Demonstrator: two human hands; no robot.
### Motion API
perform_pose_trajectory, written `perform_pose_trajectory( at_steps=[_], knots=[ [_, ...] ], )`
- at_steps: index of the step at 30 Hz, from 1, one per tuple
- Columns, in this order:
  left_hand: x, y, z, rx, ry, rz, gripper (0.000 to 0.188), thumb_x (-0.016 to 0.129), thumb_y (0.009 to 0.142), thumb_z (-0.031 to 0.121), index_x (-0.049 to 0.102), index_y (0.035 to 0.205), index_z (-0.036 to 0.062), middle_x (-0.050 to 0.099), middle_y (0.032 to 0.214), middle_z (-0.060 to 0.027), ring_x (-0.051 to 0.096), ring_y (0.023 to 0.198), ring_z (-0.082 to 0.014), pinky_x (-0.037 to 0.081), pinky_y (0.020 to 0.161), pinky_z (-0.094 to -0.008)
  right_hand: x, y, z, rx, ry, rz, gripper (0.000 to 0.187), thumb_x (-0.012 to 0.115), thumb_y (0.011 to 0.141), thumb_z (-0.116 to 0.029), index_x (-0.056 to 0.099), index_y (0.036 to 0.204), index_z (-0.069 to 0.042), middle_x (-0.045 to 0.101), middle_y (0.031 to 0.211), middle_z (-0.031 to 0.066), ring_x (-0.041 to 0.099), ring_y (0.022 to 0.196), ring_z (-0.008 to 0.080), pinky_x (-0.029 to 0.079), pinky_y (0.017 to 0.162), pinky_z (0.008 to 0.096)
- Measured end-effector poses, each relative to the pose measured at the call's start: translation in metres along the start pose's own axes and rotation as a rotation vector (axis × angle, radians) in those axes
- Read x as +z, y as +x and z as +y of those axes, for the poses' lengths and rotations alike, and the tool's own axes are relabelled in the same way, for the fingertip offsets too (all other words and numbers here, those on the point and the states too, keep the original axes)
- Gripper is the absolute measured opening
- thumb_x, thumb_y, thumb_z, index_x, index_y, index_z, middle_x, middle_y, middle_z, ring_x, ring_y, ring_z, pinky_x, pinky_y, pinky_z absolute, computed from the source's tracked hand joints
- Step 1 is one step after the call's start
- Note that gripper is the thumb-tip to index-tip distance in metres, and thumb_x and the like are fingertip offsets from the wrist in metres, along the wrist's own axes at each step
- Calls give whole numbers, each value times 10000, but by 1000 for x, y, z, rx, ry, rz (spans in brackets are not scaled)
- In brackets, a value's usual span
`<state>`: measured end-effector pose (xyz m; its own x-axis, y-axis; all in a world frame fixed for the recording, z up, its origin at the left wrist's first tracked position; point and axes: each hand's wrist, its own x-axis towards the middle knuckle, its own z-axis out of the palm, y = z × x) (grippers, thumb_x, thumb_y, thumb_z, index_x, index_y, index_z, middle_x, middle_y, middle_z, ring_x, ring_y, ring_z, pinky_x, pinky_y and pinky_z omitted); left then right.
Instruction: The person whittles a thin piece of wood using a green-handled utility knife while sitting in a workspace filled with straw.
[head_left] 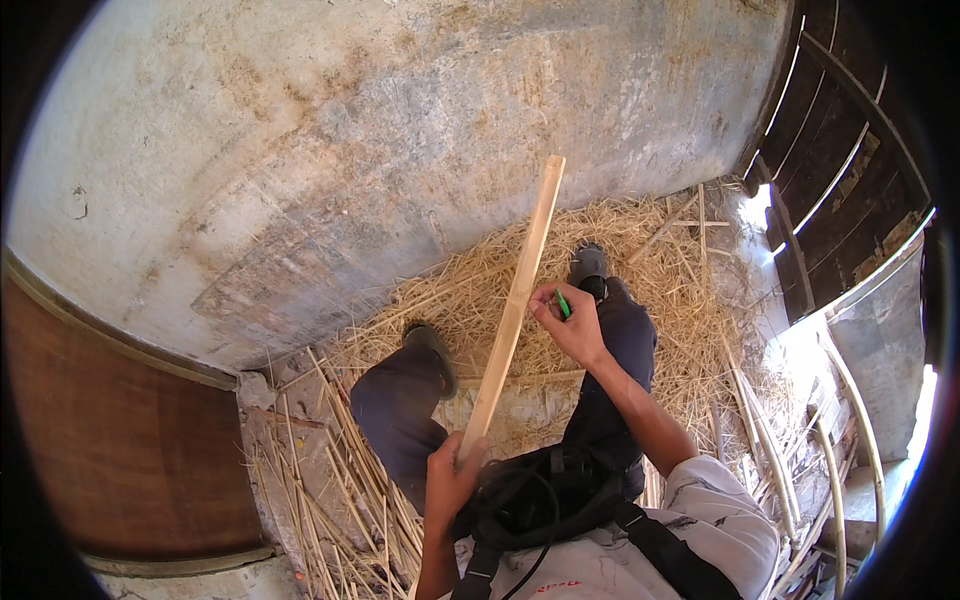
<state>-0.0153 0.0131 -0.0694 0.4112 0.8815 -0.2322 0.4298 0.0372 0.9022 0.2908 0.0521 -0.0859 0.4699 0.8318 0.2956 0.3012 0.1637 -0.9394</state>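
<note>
A long, flat, pale strip of wood or bamboo [522,270] slants up and away from my lap, its far end in front of the wall. My left hand [452,482] is closed round its near end. Partway up the strip, my right hand [572,325] is at its right edge, thumb and fingers pinched together. A slim green pen-like tool [563,304] shows between those fingers; its tip is hidden, so I cannot tell whether it touches the strip.
Loose straw and shavings [680,270] cover the floor around my shoes. A stained pale wall [400,150] rises ahead. Thin sticks [320,500] lie at lower left beside a brown wooden panel [130,430]. Longer poles [770,460] lean at right near dark slatted boards [840,150].
</note>
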Motion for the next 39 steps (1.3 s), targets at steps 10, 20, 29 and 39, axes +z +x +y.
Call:
perform_pose_trajectory(
  at_steps=[10, 20, 29, 39],
  knots=[
    [-7, 0, -12, -53, -180, -124, 212, 681, 1043, 238, 628, 955, 52, 502, 645, 75, 421, 511, -12, 305, 455, -217, -2, 1, 9, -13, 72, -44, 105, 662, 951, -103, 613, 923, -15, 546, 758, -28, 455, 683, 51, 401, 614, 258],
    [-13, 0, -3, -122, -221, -165, 255, 673, 1047, 263, 601, 899, 68, 504, 634, 58, 412, 493, -20, 309, 439, -226, -4, 2, 25, 8, 293, -87, 57, 618, 943, -92, 588, 925, -47, 529, 779, -53, 456, 701, 41, 396, 626, 248],
    [-14, -2, 2, -195, -293, -94, 215, 679, 1036, 239, 634, 921, 62, 494, 624, 67, 409, 488, -21, 308, 439, -225, -7, 1, 16, 123, 573, -105, 102, 580, 962, -149, 571, 917, -58, 542, 784, -37, 469, 681, 56, 385, 615, 247],
    [-20, 5, -2, -120, -313, -44, 199, 646, 1060, 231, 610, 964, 62, 494, 623, 60, 437, 492, -26, 334, 446, -218, 2, 6, 20, 18, 230, 86, 334, 602, 1050, -193, 638, 1322, -4, 738, 1027, 67, 589, 851, 73, 484, 712, 261]
  ],
)
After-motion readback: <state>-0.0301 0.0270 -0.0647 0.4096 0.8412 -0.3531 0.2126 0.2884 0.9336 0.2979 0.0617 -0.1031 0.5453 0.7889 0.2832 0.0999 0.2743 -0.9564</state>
